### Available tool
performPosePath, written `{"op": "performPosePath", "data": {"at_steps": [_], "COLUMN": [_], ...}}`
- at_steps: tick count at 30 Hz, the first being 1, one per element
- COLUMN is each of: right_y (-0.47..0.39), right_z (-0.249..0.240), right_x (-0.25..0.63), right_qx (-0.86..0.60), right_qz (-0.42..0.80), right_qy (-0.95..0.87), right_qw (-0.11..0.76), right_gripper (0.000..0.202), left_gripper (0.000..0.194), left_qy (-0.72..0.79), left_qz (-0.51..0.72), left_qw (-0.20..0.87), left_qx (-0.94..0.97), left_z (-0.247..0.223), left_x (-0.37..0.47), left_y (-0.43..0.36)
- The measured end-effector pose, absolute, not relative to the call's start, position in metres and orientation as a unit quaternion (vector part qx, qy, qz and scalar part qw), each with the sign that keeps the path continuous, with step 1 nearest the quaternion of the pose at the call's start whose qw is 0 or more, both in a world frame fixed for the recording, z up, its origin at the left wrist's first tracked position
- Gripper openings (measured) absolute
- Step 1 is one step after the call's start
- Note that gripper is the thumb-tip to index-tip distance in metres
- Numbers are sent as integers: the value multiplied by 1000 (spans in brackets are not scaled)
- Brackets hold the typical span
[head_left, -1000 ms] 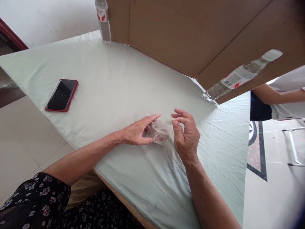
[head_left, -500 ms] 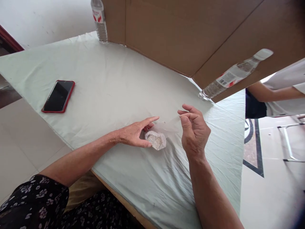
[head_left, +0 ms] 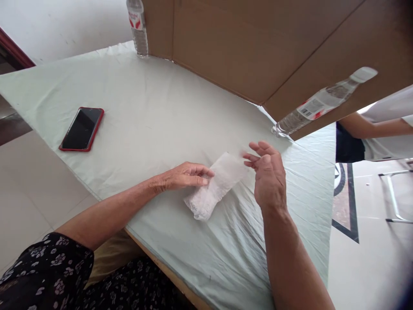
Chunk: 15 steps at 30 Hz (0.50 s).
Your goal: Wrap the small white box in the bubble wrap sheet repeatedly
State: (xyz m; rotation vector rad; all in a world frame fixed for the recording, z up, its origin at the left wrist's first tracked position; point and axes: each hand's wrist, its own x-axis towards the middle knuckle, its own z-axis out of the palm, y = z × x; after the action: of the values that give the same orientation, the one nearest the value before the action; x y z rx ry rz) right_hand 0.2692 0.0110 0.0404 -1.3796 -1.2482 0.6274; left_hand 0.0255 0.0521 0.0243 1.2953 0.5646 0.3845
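A white, thin, slightly see-through pouch (head_left: 222, 178) lies slantwise on the table cloth near the front edge, its lower end bulging and crumpled. My left hand (head_left: 189, 175) reaches in from the left, with thumb and forefinger closed on the pouch's left edge. To the right of the pouch's upper end, my right hand (head_left: 269, 174) is raised with its fingers apart and nothing visible in them. Its fingertips are a little blurred. What is inside the pouch I cannot make out.
A phone in a red case (head_left: 82, 129) lies at the left on the pale green cloth (head_left: 161, 103). Behind stands a brown cardboard panel (head_left: 219, 47), with a water bottle (head_left: 140, 34) at its left and another bottle (head_left: 318, 103) at its right. Another person's arm (head_left: 374, 127) shows at right.
The pouch, earlier showing a small printed end, now lies stretched out and flatter. My left hand's thumb and forefinger have closed on it. My right hand's fingers have spread from a pinch.
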Motion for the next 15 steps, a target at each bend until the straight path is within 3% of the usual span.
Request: {"op": "performPosePath", "data": {"at_steps": [6, 10, 15], "right_y": [13, 13, 13], "right_z": [31, 22, 19], "right_x": [274, 258, 252], "right_qx": [-597, -588, -623], "right_qz": [468, 452, 310], "right_qy": [-499, -494, -512], "right_qw": [419, 455, 504], "right_gripper": [89, 70, 50], "left_gripper": [49, 52, 53], "left_qy": [264, 256, 292], "left_qz": [276, 273, 243], "left_qw": [757, 761, 758], "left_qx": [529, 530, 530], "left_z": [14, 17, 19], "left_x": [25, 23, 25], "left_y": [58, 58, 57]}}
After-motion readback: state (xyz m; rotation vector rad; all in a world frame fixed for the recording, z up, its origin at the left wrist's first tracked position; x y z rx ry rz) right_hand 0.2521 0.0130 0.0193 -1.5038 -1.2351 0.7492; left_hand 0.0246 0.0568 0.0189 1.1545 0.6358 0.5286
